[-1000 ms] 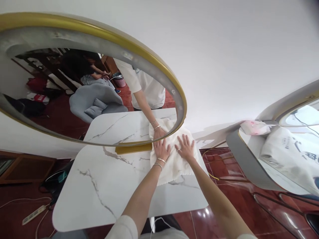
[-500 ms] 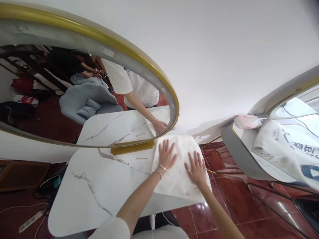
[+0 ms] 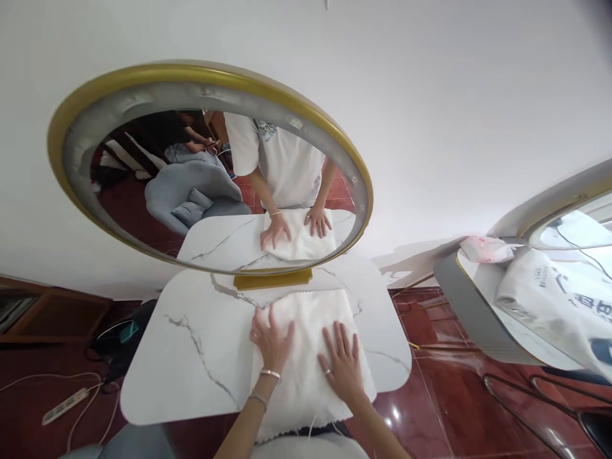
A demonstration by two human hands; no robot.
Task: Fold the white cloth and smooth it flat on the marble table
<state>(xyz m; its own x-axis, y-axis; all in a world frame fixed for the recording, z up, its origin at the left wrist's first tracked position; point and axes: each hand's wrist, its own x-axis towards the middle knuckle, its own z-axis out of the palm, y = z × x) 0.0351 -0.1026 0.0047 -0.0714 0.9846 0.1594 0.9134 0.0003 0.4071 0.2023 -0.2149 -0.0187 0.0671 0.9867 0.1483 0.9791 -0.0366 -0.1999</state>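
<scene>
A white cloth (image 3: 306, 395) with a scalloped edge lies on the white marble-patterned table (image 3: 182, 382), its near end hanging over the front edge. My left hand (image 3: 272, 338) presses on the cloth's left part, fingers apart, with the fingertips at the left edge. On the right part rests my right hand (image 3: 343, 363), flat with its fingers spread. A bracelet and a watch-like band circle the left wrist, and a ring is on the right hand.
Behind the cloth, a gold-framed oval mirror (image 3: 210, 70) stands on a gold base (image 3: 272, 279). At right, a second table (image 3: 471, 319) bears a white printed cloth (image 3: 540, 287) and a pink-white packet (image 3: 488, 248). A power strip (image 3: 65, 406) lies on the red floor.
Both hands and the cloth have moved left and toward me, from the table's right end nearer its middle. The cloth now overhangs the front edge. My view has shifted too.
</scene>
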